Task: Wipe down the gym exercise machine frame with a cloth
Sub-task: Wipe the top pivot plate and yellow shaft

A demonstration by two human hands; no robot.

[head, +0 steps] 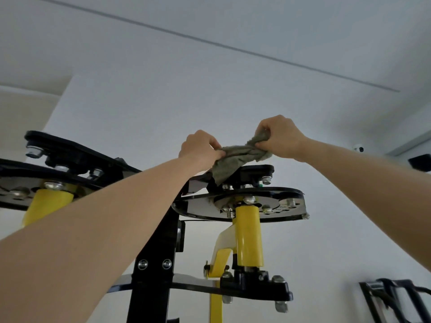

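Head view: left hand (pixel 201 148) and right hand (pixel 279 138) both curl fingers (pixel 262 144) tight around olive cloth (pixel 235 159), bunched between them, draped onto machine's black top plate (pixel 258 171).

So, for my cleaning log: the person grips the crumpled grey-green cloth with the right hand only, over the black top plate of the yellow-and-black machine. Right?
Not only the right. The head view shows both hands gripping the crumpled grey-green cloth: the left hand at one end, the right hand at the other, over the black top plate of the yellow-and-black machine.
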